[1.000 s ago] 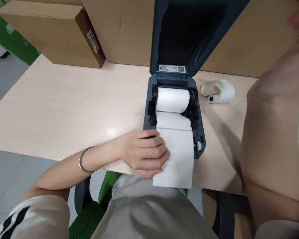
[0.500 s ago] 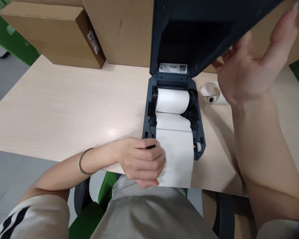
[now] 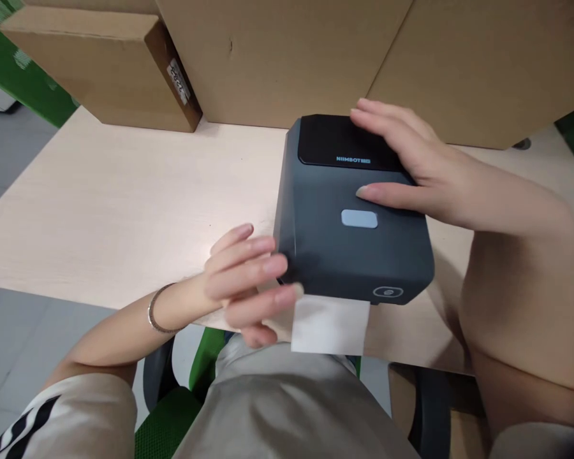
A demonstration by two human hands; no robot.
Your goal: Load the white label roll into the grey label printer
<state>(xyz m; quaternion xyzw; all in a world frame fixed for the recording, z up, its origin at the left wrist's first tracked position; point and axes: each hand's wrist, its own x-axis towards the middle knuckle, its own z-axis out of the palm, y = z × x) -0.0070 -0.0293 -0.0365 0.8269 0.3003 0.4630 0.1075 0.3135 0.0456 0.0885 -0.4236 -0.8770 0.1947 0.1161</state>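
A dark grey-blue label printer [image 3: 320,236] stands on the table with its lid down. On the lid are a black panel with NIIMBOT lettering and a pale blue button [image 3: 359,218]. My right hand [image 3: 414,153] lies on the top right of the lid, fingers spread, thumb just above the button. White label paper [image 3: 332,325] sticks out of the printer's front and reaches past the table edge. My left hand [image 3: 249,280] is by the printer's front left corner, fingers apart and holding nothing. The label roll inside is hidden by the lid.
The light wood table [image 3: 124,210] has its front edge close to my body. A cardboard box [image 3: 90,70] stands at the back left, and large cardboard sheets [image 3: 277,57] rise behind the printer. Below is a green chair [image 3: 172,421].
The printer's lid has swung down from upright to shut, with my right hand now on top of it. My left hand has let go of the label paper and opened, moving slightly left.
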